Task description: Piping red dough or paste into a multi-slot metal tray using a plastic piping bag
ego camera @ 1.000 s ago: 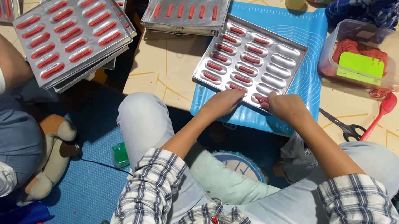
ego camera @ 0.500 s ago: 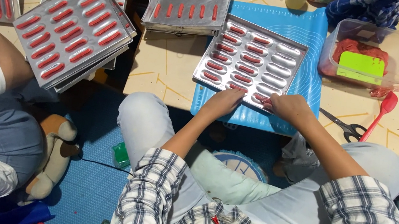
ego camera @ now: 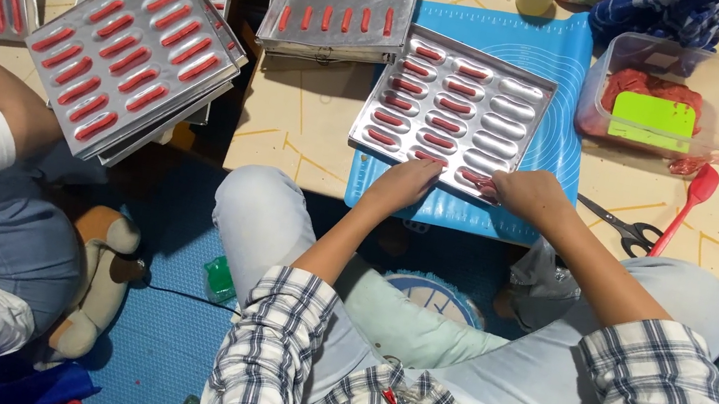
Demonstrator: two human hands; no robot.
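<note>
A low table [ego camera: 293, 139] with a pale tan top, crossed by thin yellow lines, fills the upper middle of the view. At six o'clock the floor is covered by a blue ribbed mat [ego camera: 165, 335]. At three o'clock the floor falls into dark shadow. Light is warm and even.

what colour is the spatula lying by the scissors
Red: the spatula lies beside the black-handled scissors on the table. The head view shows it.
</note>
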